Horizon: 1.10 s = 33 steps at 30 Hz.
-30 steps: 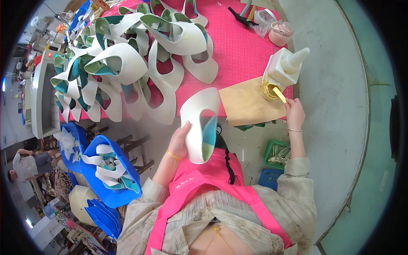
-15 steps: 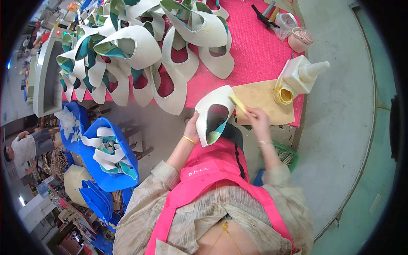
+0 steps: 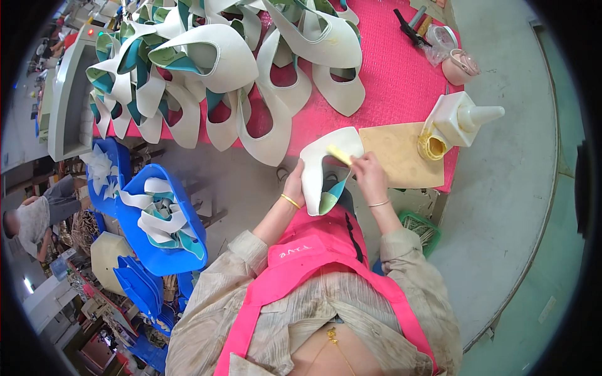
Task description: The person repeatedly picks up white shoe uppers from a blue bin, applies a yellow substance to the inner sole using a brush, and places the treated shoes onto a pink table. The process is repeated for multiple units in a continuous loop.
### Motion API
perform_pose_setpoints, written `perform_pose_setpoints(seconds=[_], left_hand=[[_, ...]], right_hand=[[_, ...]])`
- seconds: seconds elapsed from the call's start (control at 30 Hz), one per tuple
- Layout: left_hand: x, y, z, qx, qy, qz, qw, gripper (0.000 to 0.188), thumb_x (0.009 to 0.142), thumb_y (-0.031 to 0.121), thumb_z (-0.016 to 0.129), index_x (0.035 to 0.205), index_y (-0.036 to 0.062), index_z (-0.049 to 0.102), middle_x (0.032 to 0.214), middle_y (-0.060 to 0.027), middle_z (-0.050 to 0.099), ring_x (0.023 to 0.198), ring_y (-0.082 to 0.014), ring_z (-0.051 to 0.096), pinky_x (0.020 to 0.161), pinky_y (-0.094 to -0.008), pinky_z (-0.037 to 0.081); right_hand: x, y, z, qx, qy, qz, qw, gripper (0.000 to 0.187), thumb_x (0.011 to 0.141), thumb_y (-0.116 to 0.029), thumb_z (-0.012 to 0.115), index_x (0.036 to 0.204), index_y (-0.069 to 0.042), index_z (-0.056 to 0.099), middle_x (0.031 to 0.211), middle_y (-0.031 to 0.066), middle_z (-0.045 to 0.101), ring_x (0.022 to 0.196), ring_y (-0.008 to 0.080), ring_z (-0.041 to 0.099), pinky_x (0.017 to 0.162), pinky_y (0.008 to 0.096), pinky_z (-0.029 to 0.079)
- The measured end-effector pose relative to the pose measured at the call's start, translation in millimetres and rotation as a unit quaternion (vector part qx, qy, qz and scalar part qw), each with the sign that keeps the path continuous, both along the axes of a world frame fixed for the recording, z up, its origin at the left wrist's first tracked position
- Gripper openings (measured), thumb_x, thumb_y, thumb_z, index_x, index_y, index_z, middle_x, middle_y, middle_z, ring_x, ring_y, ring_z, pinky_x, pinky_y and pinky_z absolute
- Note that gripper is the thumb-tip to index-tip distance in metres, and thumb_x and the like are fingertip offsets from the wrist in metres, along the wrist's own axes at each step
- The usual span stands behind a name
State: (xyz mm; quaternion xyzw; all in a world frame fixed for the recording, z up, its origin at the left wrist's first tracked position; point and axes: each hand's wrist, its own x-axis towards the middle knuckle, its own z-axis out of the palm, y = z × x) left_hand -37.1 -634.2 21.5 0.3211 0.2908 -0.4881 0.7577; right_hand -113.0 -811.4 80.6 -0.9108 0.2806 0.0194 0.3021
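Observation:
A white shoe upper with a teal and green lining (image 3: 311,160) is held by its left edge in my left hand (image 3: 293,187), over the near edge of the pink table. My right hand (image 3: 371,178) grips a small pale yellow brush (image 3: 339,154). Its head lies over the upper's white toe part; whether it touches is hard to tell. Right of the upper, a tan board (image 3: 398,160) carries a small pot smeared with yellow paste (image 3: 433,146). A white bottle with a cone nozzle (image 3: 461,119) stands against that pot.
Many similar white uppers (image 3: 219,69) are piled on the pink table (image 3: 401,81), beyond and left of my hands. Tools (image 3: 411,26) and a pink lidded pot (image 3: 459,67) sit at the far right. Blue bins (image 3: 194,247) with pieces stand left; a green basket (image 3: 429,233) is lower right.
My right hand has brought the brush leftward, further over the upper. The upper has turned in my left hand, and its opening shows narrower. The whole view has shifted slightly.

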Motion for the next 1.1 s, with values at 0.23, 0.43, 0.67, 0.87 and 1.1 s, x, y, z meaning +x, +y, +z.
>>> perform_pose_setpoints(seconds=[0.23,0.43,0.67,0.87,1.1], left_hand=[[3.2,-1.0,0.8,0.008,-0.043,-0.033,0.998,0.045,0.09,0.041,0.036,0.11,0.0024,0.048,0.094,-0.0097,0.058,0.078,-0.0186,0.058,0.069,-0.032,0.048],[5.1,-6.5,100.8,0.008,-0.174,-0.115,0.978,0.048,0.09,0.041,0.035,0.109,-0.0005,0.048,0.09,-0.0085,0.059,0.079,-0.0159,0.059,0.069,-0.0299,0.048],[37.0,-19.2,149.8,0.064,-0.21,-0.076,0.973,0.049,0.088,0.045,0.038,0.098,-0.0006,0.053,0.084,-0.0065,0.058,0.073,-0.0142,0.057,0.064,-0.0272,0.046],[44.9,-37.2,172.9,0.123,-0.303,-0.091,0.941,0.048,0.089,0.043,0.036,0.104,-0.0003,0.051,0.089,-0.008,0.06,0.074,-0.0151,0.059,0.067,-0.0288,0.048],[58.1,-32.7,173.6,0.128,-0.213,-0.007,0.968,0.048,0.089,0.045,0.037,0.108,0.0029,0.049,0.099,-0.0078,0.058,0.088,-0.0188,0.058,0.079,-0.034,0.046]], right_hand=[[5.7,2.0,-6.8,0.1,-0.057,0.065,0.991,0.017,0.074,-0.012,0.061,0.09,-0.006,0.064,0.075,0.0103,0.055,0.07,0.0251,0.055,0.063,0.0319,0.044],[-31.9,-20.9,86.4,0.127,-0.155,0.161,0.966,0.019,0.075,-0.014,0.06,0.094,-0.013,0.064,0.073,0.0085,0.056,0.065,0.0228,0.055,0.06,0.0329,0.045],[-42.1,0.3,135.1,0.026,-0.195,0.329,0.924,0.021,0.07,-0.005,0.064,0.091,-0.005,0.064,0.073,0.0073,0.056,0.06,0.0183,0.054,0.053,0.0262,0.042],[-13.9,-22.3,160.4,0.042,-0.28,0.146,0.948,0.027,0.068,-0.01,0.063,0.095,-0.016,0.064,0.071,0.0041,0.055,0.055,0.0194,0.054,0.049,0.0299,0.044],[-88.1,-27.8,122.7,0.015,-0.246,0.189,0.951,0.019,0.067,-0.004,0.063,0.085,-0.009,0.064,0.074,0.0076,0.056,0.064,0.0218,0.055,0.055,0.0276,0.044]])
